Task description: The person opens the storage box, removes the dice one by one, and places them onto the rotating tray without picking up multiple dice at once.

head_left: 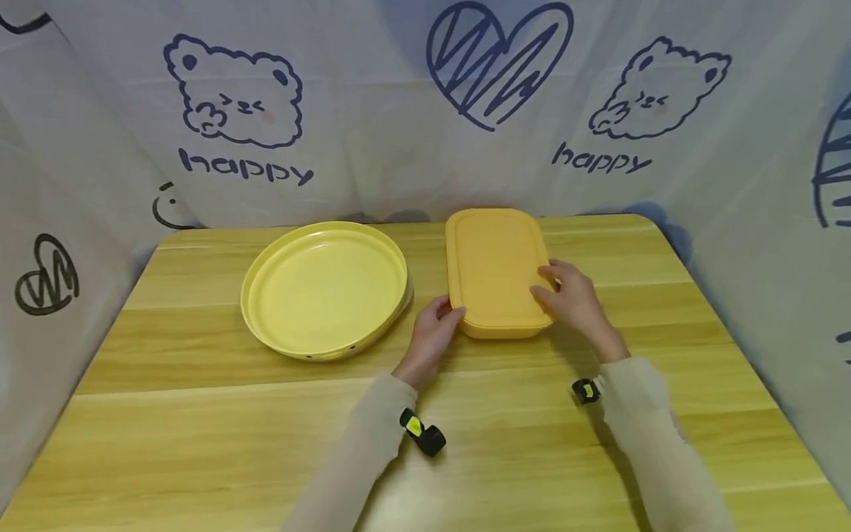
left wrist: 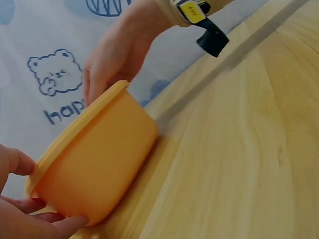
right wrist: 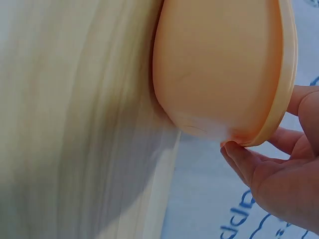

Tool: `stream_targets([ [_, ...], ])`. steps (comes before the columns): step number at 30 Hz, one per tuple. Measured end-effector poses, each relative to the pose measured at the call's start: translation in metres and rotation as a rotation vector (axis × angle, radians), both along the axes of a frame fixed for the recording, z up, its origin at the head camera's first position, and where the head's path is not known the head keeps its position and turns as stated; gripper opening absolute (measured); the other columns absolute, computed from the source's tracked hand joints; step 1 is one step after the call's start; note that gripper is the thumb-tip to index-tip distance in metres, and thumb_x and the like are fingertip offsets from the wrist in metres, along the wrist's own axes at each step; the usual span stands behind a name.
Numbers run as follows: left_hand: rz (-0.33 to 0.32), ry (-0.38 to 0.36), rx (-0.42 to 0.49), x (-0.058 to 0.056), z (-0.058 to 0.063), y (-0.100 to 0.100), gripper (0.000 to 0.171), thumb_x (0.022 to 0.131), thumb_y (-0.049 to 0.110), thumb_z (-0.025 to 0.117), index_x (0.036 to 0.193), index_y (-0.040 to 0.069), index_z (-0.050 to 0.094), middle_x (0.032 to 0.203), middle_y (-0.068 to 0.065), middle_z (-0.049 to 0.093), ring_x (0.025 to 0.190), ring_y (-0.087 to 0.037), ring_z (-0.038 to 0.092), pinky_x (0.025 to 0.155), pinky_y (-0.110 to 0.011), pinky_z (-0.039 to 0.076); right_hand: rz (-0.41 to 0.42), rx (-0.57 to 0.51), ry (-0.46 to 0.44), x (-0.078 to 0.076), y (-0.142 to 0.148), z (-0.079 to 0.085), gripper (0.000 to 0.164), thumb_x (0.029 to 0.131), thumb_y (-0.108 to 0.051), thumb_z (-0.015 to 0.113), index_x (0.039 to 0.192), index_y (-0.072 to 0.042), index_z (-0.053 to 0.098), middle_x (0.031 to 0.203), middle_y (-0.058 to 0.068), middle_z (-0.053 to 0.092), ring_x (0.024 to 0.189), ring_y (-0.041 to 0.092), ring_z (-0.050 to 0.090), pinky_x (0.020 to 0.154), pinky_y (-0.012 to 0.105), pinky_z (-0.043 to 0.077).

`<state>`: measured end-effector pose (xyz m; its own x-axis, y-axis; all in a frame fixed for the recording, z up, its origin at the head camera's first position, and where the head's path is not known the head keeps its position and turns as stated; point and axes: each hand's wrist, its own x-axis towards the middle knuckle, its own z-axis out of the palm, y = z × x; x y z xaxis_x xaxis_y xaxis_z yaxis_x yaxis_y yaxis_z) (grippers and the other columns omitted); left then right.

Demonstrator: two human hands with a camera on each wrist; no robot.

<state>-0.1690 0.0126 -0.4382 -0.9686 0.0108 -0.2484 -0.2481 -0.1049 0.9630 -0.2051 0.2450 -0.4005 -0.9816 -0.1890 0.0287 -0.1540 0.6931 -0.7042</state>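
Sleeves (head_left: 362, 451) are extending from six o'clock; left hand (head_left: 432, 336) and right hand (head_left: 577, 299) are pinching orange box (head_left: 497, 266) at its eight and four o'clock; box is sitting at table's (head_left: 199, 428) one o'clock.

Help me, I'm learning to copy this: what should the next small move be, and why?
Probably ease up the lid at its right edge with the right hand: its fingers are at that rim, the lid sits closed on the box, and the left hand, at the near-left corner, could steady it.
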Motion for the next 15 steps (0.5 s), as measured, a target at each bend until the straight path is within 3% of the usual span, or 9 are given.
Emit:
stream_targets([
  [7, 0.074, -0.006, 0.065, 0.014, 0.002, -0.027, 0.044, 0.095, 0.004, 0.055, 0.136, -0.010, 0.046, 0.131, -0.024, 0.053, 0.117, -0.028, 0.052, 0.100, -0.037, 0.044, 0.055, 0.045, 0.022, 0.009, -0.026, 0.000, 0.047, 0.095, -0.014, 0.061, 0.131, 0.015, 0.051, 0.145, 0.033, 0.034, 0.128, 0.047, 0.039, 0.099, 0.054, 0.042],
  [15, 0.081, 0.034, 0.041, 0.022, 0.002, -0.027, 0.044, 0.095, 0.004, 0.055, 0.135, -0.011, 0.047, 0.130, -0.024, 0.054, 0.115, -0.027, 0.053, 0.098, -0.036, 0.045, 0.052, 0.054, 0.007, 0.013, -0.028, 0.002, 0.047, 0.095, -0.014, 0.061, 0.132, 0.014, 0.051, 0.146, 0.032, 0.033, 0.126, 0.047, 0.042, 0.100, 0.054, 0.041],
])
